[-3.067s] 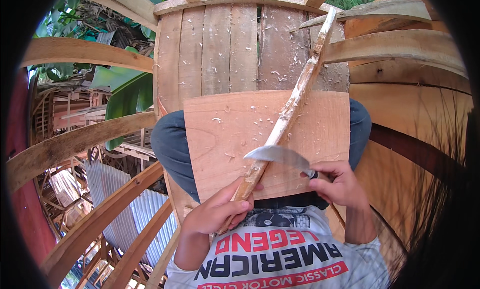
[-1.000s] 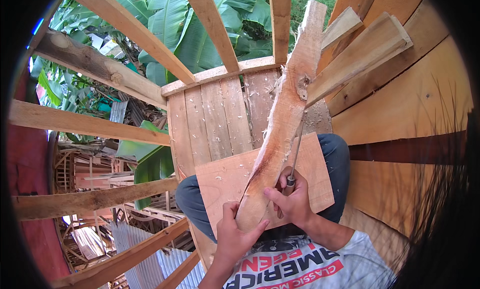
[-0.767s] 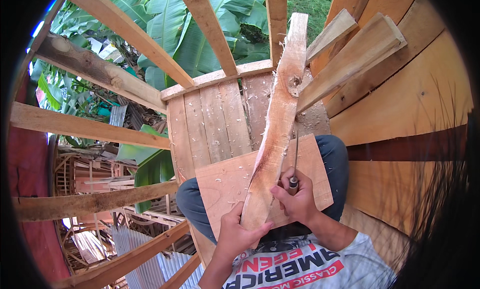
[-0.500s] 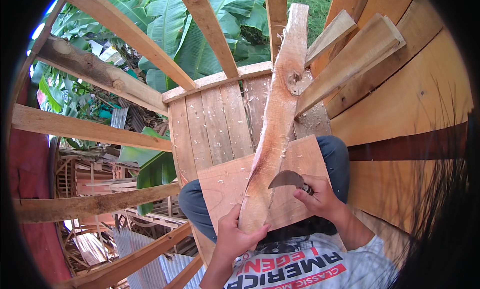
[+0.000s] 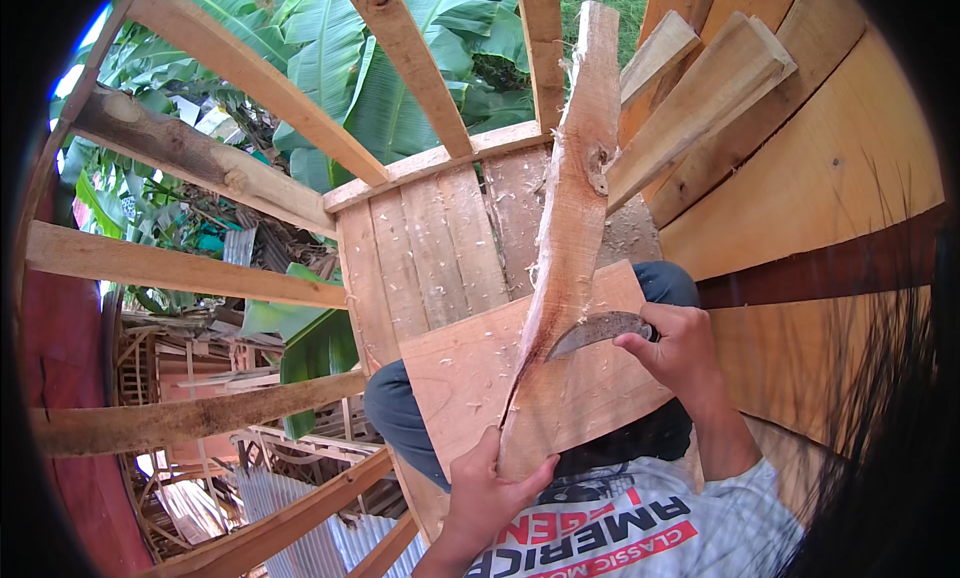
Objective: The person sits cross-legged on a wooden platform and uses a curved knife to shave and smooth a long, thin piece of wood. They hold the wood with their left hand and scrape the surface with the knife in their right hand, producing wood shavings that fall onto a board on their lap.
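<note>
A long, rough-edged wooden plank (image 5: pixel 570 213) runs from my lap up toward the railing, with a knot near its upper right edge. My left hand (image 5: pixel 492 486) is closed round its near end, thumb on one side and fingers on the other. In my right hand (image 5: pixel 678 346) is a knife (image 5: pixel 600 330) with a curved, darkened blade, its handle mostly hidden in my fist. The blade's tip is at the plank's right edge, beside a dark stained band. Beneath the plank, a flat wooden board (image 5: pixel 460 378) lies across my legs, sprinkled with shavings.
Wooden railing slats (image 5: pixel 260 78) fan round the front and left, with banana leaves (image 5: pixel 390 98) beyond. Two timber offcuts (image 5: pixel 700 108) lean at the upper right, near a wooden plank wall (image 5: pixel 800 208). Shavings lie on the floorboards (image 5: pixel 430 238). Corrugated sheets (image 5: pixel 290 518) lie below at left.
My right hand has moved up and right with the knife, turning the blade. The plank's near end has shifted right with my left hand, so the plank is turned slightly.
</note>
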`<state>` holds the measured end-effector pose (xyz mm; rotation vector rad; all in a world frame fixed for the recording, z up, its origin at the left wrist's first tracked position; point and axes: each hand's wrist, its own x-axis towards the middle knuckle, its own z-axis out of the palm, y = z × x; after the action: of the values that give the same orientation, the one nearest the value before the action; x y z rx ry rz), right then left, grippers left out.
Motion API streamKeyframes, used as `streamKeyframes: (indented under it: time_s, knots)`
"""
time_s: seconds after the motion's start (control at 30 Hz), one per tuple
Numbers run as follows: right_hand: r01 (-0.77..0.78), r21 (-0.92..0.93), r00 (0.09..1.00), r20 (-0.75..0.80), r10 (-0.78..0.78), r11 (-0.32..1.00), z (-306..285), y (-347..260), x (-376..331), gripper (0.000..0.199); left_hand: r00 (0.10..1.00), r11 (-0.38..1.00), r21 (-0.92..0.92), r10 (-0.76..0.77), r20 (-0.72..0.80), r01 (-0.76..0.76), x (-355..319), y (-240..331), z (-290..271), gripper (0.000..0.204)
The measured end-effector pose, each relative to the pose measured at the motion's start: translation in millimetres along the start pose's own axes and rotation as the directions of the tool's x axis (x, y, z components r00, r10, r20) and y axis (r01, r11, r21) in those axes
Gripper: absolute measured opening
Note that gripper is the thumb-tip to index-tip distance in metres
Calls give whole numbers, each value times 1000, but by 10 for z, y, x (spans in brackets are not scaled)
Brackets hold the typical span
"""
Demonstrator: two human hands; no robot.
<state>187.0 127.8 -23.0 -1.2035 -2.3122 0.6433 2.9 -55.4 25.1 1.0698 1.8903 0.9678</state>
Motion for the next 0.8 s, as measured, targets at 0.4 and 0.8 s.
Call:
streamKeyframes:
  time_s: [0.4, 0.8]
  knots:
    - [122, 36, 982, 142, -126, 992, 47, -151, -139, 56, 999, 1000, 4, -26, -18, 26, 17, 41, -15, 38]
    - [16, -86, 1000, 22, -14, 996, 115, 114, 39, 63, 989, 990, -19, -137, 59, 138, -136, -73, 131, 40]
